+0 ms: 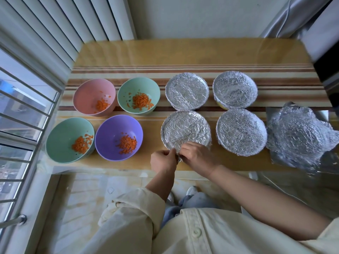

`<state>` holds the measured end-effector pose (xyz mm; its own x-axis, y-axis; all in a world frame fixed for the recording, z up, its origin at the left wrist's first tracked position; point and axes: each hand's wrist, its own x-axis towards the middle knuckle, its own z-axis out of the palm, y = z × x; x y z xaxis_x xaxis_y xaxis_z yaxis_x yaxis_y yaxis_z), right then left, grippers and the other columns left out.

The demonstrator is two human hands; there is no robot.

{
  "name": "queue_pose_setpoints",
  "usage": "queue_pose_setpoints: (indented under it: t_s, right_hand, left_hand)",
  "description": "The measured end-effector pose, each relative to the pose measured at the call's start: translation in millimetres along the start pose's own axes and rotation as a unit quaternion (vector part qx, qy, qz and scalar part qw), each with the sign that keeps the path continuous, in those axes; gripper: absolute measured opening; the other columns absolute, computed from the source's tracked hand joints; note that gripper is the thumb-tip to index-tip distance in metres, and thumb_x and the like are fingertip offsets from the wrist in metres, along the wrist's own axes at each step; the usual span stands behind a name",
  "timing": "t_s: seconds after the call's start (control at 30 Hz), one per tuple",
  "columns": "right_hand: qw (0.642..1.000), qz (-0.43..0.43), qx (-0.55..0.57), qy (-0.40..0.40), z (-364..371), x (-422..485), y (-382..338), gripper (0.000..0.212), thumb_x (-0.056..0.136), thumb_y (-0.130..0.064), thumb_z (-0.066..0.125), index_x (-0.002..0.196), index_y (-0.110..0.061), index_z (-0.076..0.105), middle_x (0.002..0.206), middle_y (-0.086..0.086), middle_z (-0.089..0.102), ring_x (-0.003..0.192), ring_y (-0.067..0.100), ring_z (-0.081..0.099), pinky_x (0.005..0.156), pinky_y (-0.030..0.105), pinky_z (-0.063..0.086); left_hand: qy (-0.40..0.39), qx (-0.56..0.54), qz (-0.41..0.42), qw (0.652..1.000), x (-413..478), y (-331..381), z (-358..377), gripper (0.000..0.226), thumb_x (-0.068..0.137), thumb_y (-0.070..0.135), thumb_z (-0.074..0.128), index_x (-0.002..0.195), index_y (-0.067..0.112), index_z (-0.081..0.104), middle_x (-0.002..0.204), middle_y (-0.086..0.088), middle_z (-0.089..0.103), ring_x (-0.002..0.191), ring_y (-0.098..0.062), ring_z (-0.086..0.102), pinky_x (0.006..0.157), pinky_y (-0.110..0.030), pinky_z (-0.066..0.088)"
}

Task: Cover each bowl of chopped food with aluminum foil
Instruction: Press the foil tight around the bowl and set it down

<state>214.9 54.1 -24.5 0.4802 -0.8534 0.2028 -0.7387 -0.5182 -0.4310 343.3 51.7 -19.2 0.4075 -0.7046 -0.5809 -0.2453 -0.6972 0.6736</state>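
Striped counter (165, 52) beside a barred window (27, 107). The left hand (163, 159) and right hand (198, 156) meet, fingers (187, 146) clamped on the near rim of a foil-covered bowl (186, 129). Left of the fingers sit four open bowls (113, 131) holding chopped carrot (126, 143). Beyond and to the right are three more covered bowls (241, 131) and loose foil sheets (300, 136).

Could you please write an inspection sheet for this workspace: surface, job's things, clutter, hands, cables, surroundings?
Surface: striped table, glossy.
Job's things: four open bowls left, holding chopped orange food; three covered bowls right; spare foil sheets far right.
Clutter: nothing seen.
Hands: left hand and right hand pinch the foil at the near rim of a fourth bowl.
Cables: thin white cord, top right.
Surroundings: barred window left; white slats rear left.
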Motion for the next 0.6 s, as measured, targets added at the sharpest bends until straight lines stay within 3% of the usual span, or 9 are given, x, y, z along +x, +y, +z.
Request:
queue_pose_setpoints:
  t_s: [0.07,0.13,0.33,0.4,0.5,0.6]
  right_hand:
    - [1.000,0.005,-0.001,0.006,1,0,-1,0.012,0.081,-0.008,0.060,0.069,-0.009,0.060,0.070,0.005,0.054,0.066,0.022,0.053,0.056,0.031,0.040]
    - [1.000,0.015,0.004,0.012,2,0,-2,0.014,0.078,-0.005,0.069,0.068,-0.008,0.059,0.070,0.005,0.054,0.066,0.022,0.052,0.057,0.029,0.037]
    - [1.000,0.014,0.009,-0.003,0,1,-4,0.014,0.073,-0.001,0.072,0.071,-0.009,0.062,0.069,0.004,0.055,0.066,0.023,0.054,0.057,0.027,0.034]
    - [1.000,0.018,0.008,0.000,-1,2,-5,0.016,0.070,0.000,0.075,0.071,-0.009,0.062,0.069,0.004,0.055,0.066,0.023,0.055,0.055,0.028,0.036]
    - [1.000,0.008,0.010,0.008,-3,1,-6,0.018,0.070,0.001,0.076,0.070,-0.008,0.060,0.069,0.005,0.054,0.065,0.023,0.054,0.056,0.027,0.034]
    - [1.000,0.003,0.013,0.003,-3,-1,-6,0.016,0.071,0.002,0.074,0.069,-0.006,0.060,0.068,0.006,0.053,0.064,0.025,0.054,0.053,0.031,0.039]
  left_hand:
    - [-0.018,-0.025,-0.005,1.000,-3,-3,2,0.037,0.068,0.048,0.067,0.052,0.015,0.068,0.056,-0.008,0.068,0.060,-0.031,0.067,0.067,-0.039,0.058]
    - [-0.021,-0.033,-0.006,0.999,-4,-7,4,0.050,0.061,0.062,0.064,0.058,0.012,0.069,0.055,-0.011,0.064,0.053,-0.029,0.059,0.065,-0.042,0.058]
    - [-0.017,-0.010,-0.023,1.000,0,-1,5,0.036,0.080,0.022,0.063,0.046,0.011,0.061,0.045,-0.006,0.056,0.053,-0.025,0.049,0.057,-0.029,0.042]
    - [-0.024,-0.012,-0.027,0.999,3,-1,5,0.036,0.077,0.027,0.063,0.044,0.012,0.062,0.043,-0.004,0.057,0.053,-0.027,0.056,0.059,-0.033,0.049]
    - [-0.036,-0.001,-0.023,0.999,8,-4,7,0.044,0.067,0.047,0.058,0.047,0.009,0.060,0.059,-0.017,0.067,0.065,-0.037,0.069,0.069,-0.044,0.058]
    - [-0.050,0.050,-0.009,0.997,12,-1,6,0.038,0.081,0.033,0.055,0.058,0.005,0.063,0.068,-0.020,0.069,0.076,-0.040,0.070,0.072,-0.041,0.056]
